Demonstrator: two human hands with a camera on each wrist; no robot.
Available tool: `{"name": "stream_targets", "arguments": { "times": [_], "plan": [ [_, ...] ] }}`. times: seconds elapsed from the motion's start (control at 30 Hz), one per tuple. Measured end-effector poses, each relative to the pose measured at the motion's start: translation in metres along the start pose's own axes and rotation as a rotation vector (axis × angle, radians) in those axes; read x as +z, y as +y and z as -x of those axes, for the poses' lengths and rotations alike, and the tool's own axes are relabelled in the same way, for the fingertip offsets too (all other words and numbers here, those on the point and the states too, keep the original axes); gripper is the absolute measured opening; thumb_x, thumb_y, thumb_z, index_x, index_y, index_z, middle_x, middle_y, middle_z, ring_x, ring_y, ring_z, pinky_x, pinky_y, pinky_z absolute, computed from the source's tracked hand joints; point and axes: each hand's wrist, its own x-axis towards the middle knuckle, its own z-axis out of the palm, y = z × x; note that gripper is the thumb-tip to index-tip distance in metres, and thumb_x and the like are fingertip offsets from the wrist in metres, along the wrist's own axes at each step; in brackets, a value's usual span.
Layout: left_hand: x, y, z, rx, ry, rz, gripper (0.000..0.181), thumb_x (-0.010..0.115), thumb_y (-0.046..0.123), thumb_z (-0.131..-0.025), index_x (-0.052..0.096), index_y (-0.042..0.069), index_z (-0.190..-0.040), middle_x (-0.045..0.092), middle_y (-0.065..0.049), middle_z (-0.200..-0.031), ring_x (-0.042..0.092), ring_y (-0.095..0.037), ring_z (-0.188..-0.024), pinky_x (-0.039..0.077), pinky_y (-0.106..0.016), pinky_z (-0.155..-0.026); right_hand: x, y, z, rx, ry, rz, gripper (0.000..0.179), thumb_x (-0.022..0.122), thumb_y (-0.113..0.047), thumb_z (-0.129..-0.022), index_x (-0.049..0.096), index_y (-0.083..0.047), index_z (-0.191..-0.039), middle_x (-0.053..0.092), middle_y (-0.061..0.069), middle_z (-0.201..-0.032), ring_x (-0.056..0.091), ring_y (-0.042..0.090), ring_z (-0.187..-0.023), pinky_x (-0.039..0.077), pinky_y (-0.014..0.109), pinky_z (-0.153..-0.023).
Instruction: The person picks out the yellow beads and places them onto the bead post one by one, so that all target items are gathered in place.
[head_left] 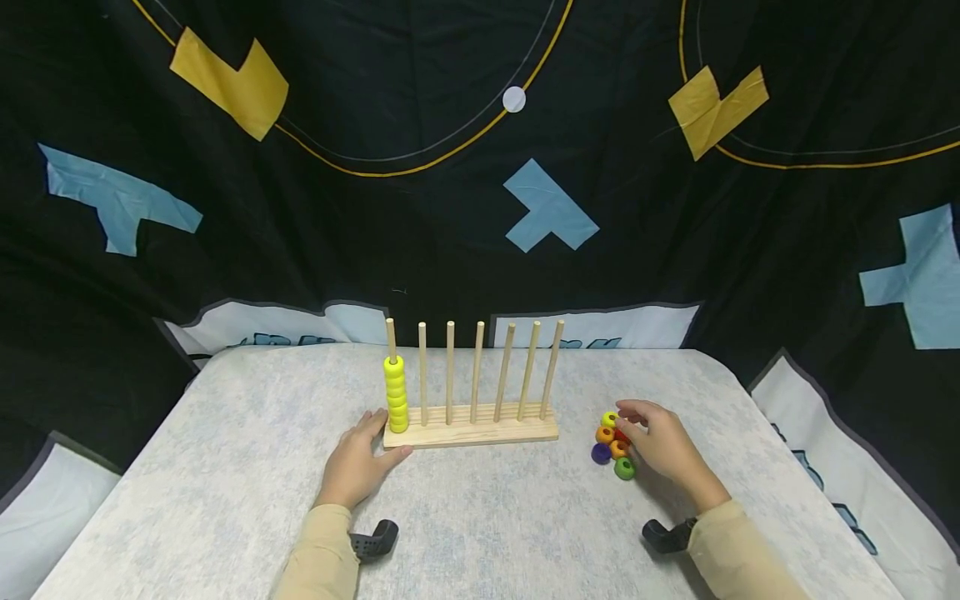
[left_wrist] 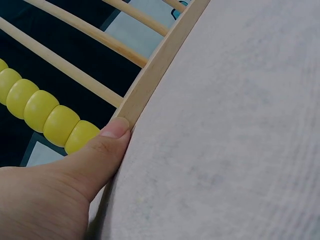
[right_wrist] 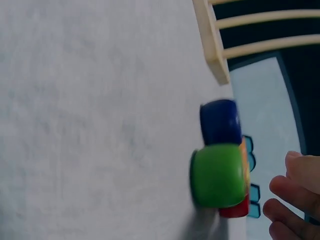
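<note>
A wooden peg rack (head_left: 487, 431) with several upright pegs stands on the table. Yellow beads (head_left: 396, 396) are stacked on its leftmost peg. My left hand (head_left: 355, 464) holds the rack's left end, the thumb (left_wrist: 116, 127) against the front edge of the base and the fingers at its side. My right hand (head_left: 663, 442) hovers over a small group of loose beads, fingers (right_wrist: 282, 192) parted from the thumb. Its fingertips are right by a loose yellow bead (head_left: 610, 419). Around that lie orange beads (head_left: 604, 435), a red bead (right_wrist: 235, 207), a purple-blue bead (right_wrist: 220, 121) and a green bead (right_wrist: 218, 176).
The table (head_left: 480, 517) has a pale mottled cover. Behind it hangs a dark cloth (head_left: 420, 242) with yellow and light blue shapes. Each wrist wears a black strap mount, such as the right mount (head_left: 670, 536).
</note>
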Motion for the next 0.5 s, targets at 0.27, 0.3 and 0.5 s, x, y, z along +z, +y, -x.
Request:
{"name": "stream_targets", "arguments": {
  "times": [0.27,0.3,0.5],
  "plan": [
    [-0.001,-0.001,0.0,-0.004,-0.003,0.009,0.084,0.075,0.046,-0.086,0.04,0.006,-0.151,0.036,-0.017,-0.159,0.028,-0.041,-0.149,0.027,-0.064,-0.117,0.005,0.009,-0.011,0.065,-0.091,0.046,0.04,0.062,-0.022,-0.098,0.06,0.0,-0.132,0.066,0.018,-0.121,0.065,0.032,-0.106,0.055,0.053,-0.094],
    [-0.001,-0.001,0.0,-0.003,-0.004,0.01,0.084,0.075,0.046,-0.086,0.04,0.006,-0.151,0.036,-0.017,-0.159,0.028,-0.041,-0.149,0.027,-0.064,-0.117,0.006,0.009,-0.012,0.07,-0.099,0.05,0.041,0.063,-0.023,-0.098,0.06,0.0,-0.131,0.066,0.018,-0.12,0.065,0.031,-0.106,0.055,0.053,-0.094],
    [-0.001,0.0,0.0,0.0,-0.004,0.005,0.084,0.074,0.046,-0.087,0.04,0.006,-0.151,0.036,-0.018,-0.158,0.029,-0.042,-0.148,0.027,-0.065,-0.117,0.009,0.007,-0.018,0.083,-0.117,0.064,0.04,0.065,-0.023,-0.096,0.063,0.001,-0.128,0.066,0.018,-0.12,0.065,0.031,-0.105,0.054,0.053,-0.096]
  ]
}}
